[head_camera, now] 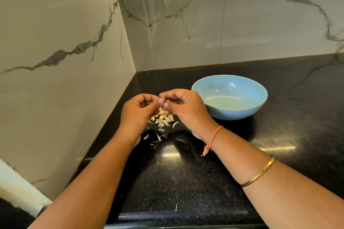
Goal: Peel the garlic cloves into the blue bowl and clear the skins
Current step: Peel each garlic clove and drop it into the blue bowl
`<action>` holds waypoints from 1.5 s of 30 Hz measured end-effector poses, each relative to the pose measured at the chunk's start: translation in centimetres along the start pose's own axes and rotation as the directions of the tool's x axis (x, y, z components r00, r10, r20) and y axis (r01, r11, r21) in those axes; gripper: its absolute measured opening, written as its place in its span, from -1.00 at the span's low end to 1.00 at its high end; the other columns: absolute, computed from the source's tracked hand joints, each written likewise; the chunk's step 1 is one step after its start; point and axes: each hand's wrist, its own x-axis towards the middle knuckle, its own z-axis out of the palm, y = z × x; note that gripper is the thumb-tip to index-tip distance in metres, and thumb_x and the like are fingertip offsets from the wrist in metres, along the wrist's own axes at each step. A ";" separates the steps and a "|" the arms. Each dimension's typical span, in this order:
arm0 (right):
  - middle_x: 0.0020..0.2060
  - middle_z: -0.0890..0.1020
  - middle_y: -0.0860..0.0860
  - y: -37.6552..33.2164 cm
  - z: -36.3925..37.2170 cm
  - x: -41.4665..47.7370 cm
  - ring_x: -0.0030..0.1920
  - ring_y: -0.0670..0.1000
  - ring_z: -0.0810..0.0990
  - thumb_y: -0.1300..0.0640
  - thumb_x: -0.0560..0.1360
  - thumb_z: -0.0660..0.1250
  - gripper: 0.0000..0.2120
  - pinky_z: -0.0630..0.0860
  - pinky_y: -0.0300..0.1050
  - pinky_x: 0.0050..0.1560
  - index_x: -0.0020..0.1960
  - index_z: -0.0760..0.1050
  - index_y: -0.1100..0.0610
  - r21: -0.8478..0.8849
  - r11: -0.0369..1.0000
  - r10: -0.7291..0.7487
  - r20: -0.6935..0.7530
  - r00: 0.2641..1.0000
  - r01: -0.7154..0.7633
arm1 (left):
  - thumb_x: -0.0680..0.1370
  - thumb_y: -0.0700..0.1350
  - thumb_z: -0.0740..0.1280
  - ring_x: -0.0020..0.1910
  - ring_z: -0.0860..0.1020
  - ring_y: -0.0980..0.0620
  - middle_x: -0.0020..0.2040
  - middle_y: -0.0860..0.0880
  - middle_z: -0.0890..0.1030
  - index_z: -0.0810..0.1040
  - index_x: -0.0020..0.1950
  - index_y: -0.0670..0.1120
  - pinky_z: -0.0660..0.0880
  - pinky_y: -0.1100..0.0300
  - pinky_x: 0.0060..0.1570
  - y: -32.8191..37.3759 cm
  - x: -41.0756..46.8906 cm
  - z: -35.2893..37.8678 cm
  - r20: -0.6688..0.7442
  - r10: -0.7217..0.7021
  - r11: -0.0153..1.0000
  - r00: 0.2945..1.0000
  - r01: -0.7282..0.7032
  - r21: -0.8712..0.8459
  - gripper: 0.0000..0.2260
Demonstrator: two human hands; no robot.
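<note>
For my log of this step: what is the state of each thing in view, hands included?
blue bowl: upright, empty
clove: pinched between both hands
garlic pile: on the counter, left of the bowl
skins: scattered on the counter
left hand: pinches the clove
right hand: pinches the clove

There is one blue bowl (232, 112), two hands, a left hand (138, 112) and a right hand (187, 110), and one garlic clove (163, 100) held up. The pile of cloves (163, 116) has maybe five or six, too bunched to count well. There are over ten skin bits (161, 128), one gold bangle (260, 174) and one red thread band (214, 138).
</note>
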 end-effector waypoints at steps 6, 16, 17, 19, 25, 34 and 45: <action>-0.13 0.65 0.08 -0.4 0.0 -0.1 -0.19 -0.01 0.65 0.34 0.48 0.34 -0.83 0.62 -0.08 -0.04 0.02 0.58 0.16 0.078 0.997 0.023 -0.015 1.000 -0.021 | 0.47 -0.18 0.40 -0.36 0.56 0.21 -0.27 0.03 0.62 0.60 -0.16 -0.05 0.53 0.34 -0.27 -0.1 0.1 -0.3 -0.070 -0.011 0.999 0.998 0.014 0.038 -0.95; -0.17 0.63 0.05 -0.9 -0.3 -0.2 -0.16 -0.05 0.65 0.35 0.49 0.32 -0.79 0.62 -0.15 -0.05 0.10 0.56 0.19 0.155 0.987 0.044 0.000 0.999 -0.044 | 0.50 -0.15 0.35 -0.14 0.60 0.09 -0.13 -0.04 0.65 0.62 -0.07 -0.05 0.57 0.29 -0.15 0.3 -0.2 -0.1 0.065 -0.061 0.995 0.996 0.066 -0.072 -0.94; -0.16 0.64 0.07 -0.9 -0.3 -0.2 -0.15 -0.04 0.66 0.33 0.48 0.33 -0.79 0.62 -0.13 -0.04 0.10 0.56 0.19 0.155 0.987 0.048 -0.001 0.999 -0.047 | 0.48 -0.13 0.37 -0.13 0.60 0.09 -0.13 -0.02 0.66 0.62 -0.08 -0.04 0.56 0.28 -0.15 0.3 -0.3 -0.1 0.081 -0.062 0.996 0.995 0.067 -0.065 -0.94; -0.14 0.65 0.09 -0.9 -0.4 -0.2 -0.14 -0.02 0.66 0.32 0.47 0.36 -0.79 0.62 -0.11 -0.04 0.09 0.57 0.18 0.147 0.988 0.050 -0.008 0.999 -0.049 | 0.46 -0.14 0.38 -0.14 0.60 0.08 -0.16 -0.01 0.66 0.63 -0.10 -0.03 0.55 0.29 -0.17 0.3 -0.3 -0.1 0.074 -0.055 0.997 0.996 0.059 -0.056 -0.95; -0.20 0.64 0.01 -0.7 -0.2 -0.2 -0.15 -0.03 0.63 0.26 0.43 0.41 -0.86 0.61 -0.12 -0.06 -0.02 0.59 0.11 -0.076 0.996 -0.041 -0.059 0.997 0.037 | 0.49 -0.01 0.32 -0.27 0.60 0.15 -0.27 0.02 0.65 0.61 -0.14 -0.09 0.56 0.32 -0.22 0.6 -0.2 -0.2 0.031 -0.140 0.974 0.990 0.144 -0.176 -0.83; -0.27 0.61 -0.04 -0.9 0.0 -0.5 -0.25 -0.11 0.61 0.21 0.43 0.43 -0.78 0.53 -0.35 -0.20 0.05 0.53 0.12 -0.375 0.895 -0.256 0.011 0.967 0.241 | 0.38 -0.15 0.38 -0.26 0.61 0.13 -0.24 -0.01 0.67 0.61 -0.08 -0.12 0.57 0.33 -0.23 0.7 -0.3 -0.3 0.137 -0.128 0.952 0.982 0.160 -0.261 -0.85; -0.21 0.61 0.06 -0.5 0.0 -0.3 -0.19 0.01 0.61 0.35 0.48 0.28 -0.89 0.58 -0.14 -0.17 -0.07 0.51 0.18 -0.438 0.867 -0.265 0.003 0.964 0.240 | 0.54 -0.26 0.27 -0.28 0.58 0.16 -0.25 -0.02 0.62 0.61 -0.03 -0.12 0.56 0.35 -0.23 0.6 0.2 -0.7 0.122 -0.168 0.907 0.978 0.202 -0.370 -0.87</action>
